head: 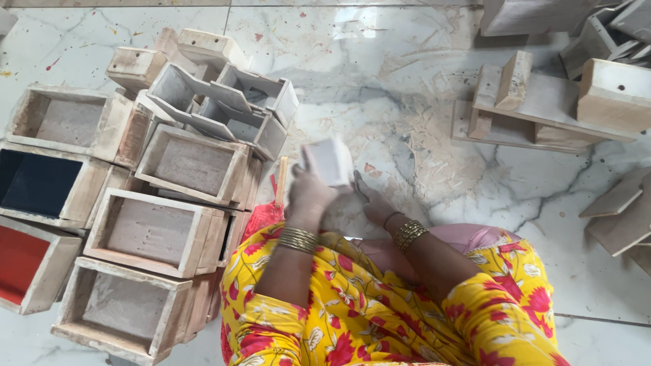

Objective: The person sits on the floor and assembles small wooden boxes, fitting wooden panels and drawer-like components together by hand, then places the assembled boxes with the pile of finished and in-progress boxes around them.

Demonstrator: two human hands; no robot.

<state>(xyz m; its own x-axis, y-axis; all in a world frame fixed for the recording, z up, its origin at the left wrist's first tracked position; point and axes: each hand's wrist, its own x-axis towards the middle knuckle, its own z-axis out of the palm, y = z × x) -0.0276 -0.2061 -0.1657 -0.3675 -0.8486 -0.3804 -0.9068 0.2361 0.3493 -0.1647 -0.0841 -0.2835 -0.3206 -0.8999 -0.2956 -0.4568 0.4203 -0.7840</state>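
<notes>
Several open wooden boxes (152, 230) lie stacked on the marble floor (434, 74) at far left, their hollows facing up; one shows a dark blue lining (37, 181) and one a red lining (19, 261). Just right of the stack, my left hand (308, 193) rises from the lap with its grip closed around a small pale wooden block (329, 161), which is blurred, so I cannot tell its exact shape or which way its long axis runs. The block sits above and slightly right of that grip, clear of the floor, and the left hand is plainly the nearer of the two, being in contact with it. A thin wooden stick (281, 180) stands just beside the left wrist, between the hand and the boxes. Further right, my right hand (374, 203) rests low on the floor with fingers loosely extended and nothing held; it lies just beside and below the block, apart from it. Sawdust (420, 152) spreads over the floor beyond the right hand. At far right, well apart from both hands, flat wooden pieces (542, 102) and further boxes lie scattered.
</notes>
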